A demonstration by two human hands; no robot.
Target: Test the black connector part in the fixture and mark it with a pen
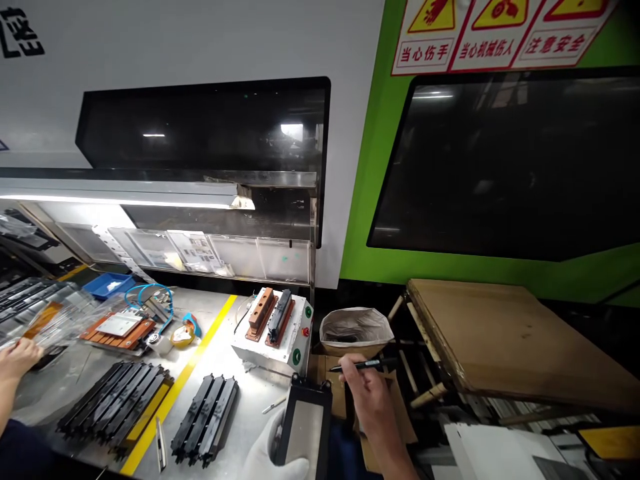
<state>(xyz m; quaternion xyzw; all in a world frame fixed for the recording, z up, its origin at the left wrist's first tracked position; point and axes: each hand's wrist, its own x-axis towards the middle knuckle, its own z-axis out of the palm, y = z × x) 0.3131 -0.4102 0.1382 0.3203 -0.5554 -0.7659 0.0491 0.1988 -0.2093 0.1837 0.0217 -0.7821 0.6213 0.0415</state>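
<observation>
my right hand (369, 390) pinching a black pen (364, 365), tip aimed at 9 o'clock | my gloved left hand (273, 453) wrapped round a black-framed plate (305, 423), down at 6 | white fixture box (273, 331) just past it at 12 | someone else's hand (17, 357) way over at 9

black pen (364, 365), white glove (273, 453), yellow floor-tape stripe (200, 353), blue tray (107, 285)

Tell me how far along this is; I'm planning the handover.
Done, seemingly: two batches of black parts lie on the table. In hand: the left hand grips a panel, the right hand holds a pen beside it. Left: one piece sits on the white fixture; further stock cannot be told.
</observation>
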